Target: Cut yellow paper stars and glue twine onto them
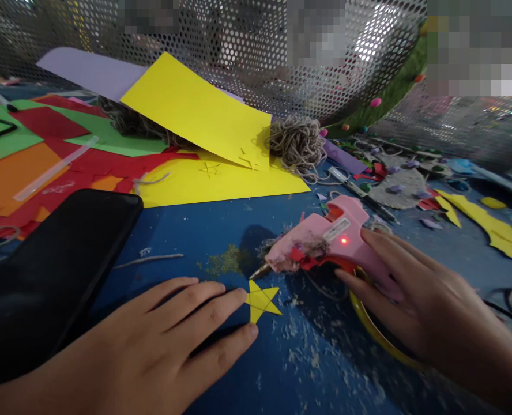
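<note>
A small yellow paper star with drawn lines lies on the blue table. My left hand rests flat beside it, fingers stretched out, the index fingertip and thumb tip at the star's left points. In my right hand is a pink hot glue gun, held by its handle, with a red light lit on its side. Its metal nozzle points down and left, right at the star's top point; whether it touches the paper I cannot tell. Bits of fuzz and red scraps cling to the gun's front.
A black phone lies at left by red, green and orange paper. Yellow sheets and a tangle of grey yarn are behind. Right of these lie a pen, scraps and a yellow ring. Perforated metal rises at the back.
</note>
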A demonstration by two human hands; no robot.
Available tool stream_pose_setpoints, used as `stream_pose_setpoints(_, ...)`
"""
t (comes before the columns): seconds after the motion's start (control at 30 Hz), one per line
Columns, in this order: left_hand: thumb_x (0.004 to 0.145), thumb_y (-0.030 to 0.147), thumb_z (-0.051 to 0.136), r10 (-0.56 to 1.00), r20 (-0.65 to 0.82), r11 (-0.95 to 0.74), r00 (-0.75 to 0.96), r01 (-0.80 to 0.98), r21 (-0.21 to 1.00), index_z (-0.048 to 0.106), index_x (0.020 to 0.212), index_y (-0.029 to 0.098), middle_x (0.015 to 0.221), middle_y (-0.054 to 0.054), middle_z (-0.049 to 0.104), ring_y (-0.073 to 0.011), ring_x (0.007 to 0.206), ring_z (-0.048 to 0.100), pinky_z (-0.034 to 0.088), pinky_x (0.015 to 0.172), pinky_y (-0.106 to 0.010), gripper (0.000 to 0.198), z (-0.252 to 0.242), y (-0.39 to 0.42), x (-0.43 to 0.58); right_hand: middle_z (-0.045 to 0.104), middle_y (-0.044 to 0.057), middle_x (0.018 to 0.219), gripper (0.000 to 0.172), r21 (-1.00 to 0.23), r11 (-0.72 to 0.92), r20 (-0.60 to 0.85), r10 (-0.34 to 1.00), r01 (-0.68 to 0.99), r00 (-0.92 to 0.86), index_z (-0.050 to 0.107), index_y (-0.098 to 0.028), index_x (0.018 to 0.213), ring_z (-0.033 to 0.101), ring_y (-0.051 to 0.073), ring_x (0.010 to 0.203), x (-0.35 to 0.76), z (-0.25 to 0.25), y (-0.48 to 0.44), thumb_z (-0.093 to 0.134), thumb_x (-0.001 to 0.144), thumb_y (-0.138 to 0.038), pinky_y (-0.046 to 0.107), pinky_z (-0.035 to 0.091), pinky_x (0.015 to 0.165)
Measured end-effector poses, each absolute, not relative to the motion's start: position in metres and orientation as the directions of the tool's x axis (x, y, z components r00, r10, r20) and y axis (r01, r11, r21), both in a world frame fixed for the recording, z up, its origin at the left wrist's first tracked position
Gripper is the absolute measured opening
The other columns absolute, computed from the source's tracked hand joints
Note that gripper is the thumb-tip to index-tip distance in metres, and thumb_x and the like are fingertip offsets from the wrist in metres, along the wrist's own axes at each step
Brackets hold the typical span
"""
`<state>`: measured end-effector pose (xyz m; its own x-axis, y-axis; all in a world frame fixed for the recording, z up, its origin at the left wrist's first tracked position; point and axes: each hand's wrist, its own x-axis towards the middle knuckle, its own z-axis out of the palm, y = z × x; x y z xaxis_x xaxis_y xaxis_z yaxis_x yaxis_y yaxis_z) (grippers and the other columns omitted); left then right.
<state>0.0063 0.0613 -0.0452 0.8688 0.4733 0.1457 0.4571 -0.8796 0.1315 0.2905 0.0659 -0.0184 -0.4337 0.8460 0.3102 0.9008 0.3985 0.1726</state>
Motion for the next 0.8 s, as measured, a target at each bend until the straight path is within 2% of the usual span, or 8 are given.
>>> stream_pose_setpoints(0.2,0.071,0.020,0.042,0.494,0.144,-0.867,0.857,0.476,0.147,0.033,0.127,0.033,0.128,0.005,0.044,-0.0193,0.110,0.045,0.033,0.093,-0.031,0.059,-0.0460,0.0607,0.0065,0.059,0.016,0.086,0.034,0.198,0.431,0.345,0.810,0.880,-0.474,0.050,-0.009,0.097,0.060,0.024,0.071,0.2910,-0.0182,0.0662,0.036,0.083,-0.038,0.031,0.048,0.051)
stream_pose_setpoints(0.4,0.072,0.017,0.041,0.468,0.154,-0.883,0.870,0.454,0.119,0.034,0.126,0.032,0.127,0.004,0.045,-0.0179,0.109,0.046,0.033,0.094,-0.030,0.057,-0.0453,0.0624,0.0061,0.058,0.016,0.084,0.036,0.225,0.432,0.331,0.809,0.873,-0.485,0.050,-0.008,0.096,0.059,0.022,0.063,0.2903,-0.0179,0.0667,0.034,0.084,-0.038,0.028,0.042,0.041)
stream_pose_setpoints(0.63,0.072,0.019,0.043,0.492,0.144,-0.869,0.859,0.474,0.140,0.031,0.128,0.034,0.128,0.005,0.044,-0.0189,0.110,0.044,0.031,0.095,-0.031,0.060,-0.0462,0.0613,0.0065,0.058,0.015,0.084,0.036,0.215,0.446,0.319,0.809,0.869,-0.494,0.048,-0.010,0.102,0.058,0.020,0.063,0.2924,-0.0159,0.0657,0.035,0.083,-0.038,0.026,0.039,0.038)
stream_pose_setpoints(0.8,0.071,0.018,0.042,0.481,0.142,-0.875,0.865,0.465,0.131,0.031,0.128,0.033,0.129,0.005,0.044,-0.0183,0.110,0.044,0.032,0.095,-0.031,0.060,-0.0462,0.0620,0.0063,0.059,0.016,0.085,0.034,0.212,0.410,0.321,0.828,0.887,-0.460,0.049,-0.011,0.098,0.059,0.022,0.067,0.2937,-0.0168,0.0642,0.034,0.083,-0.038,0.027,0.041,0.039)
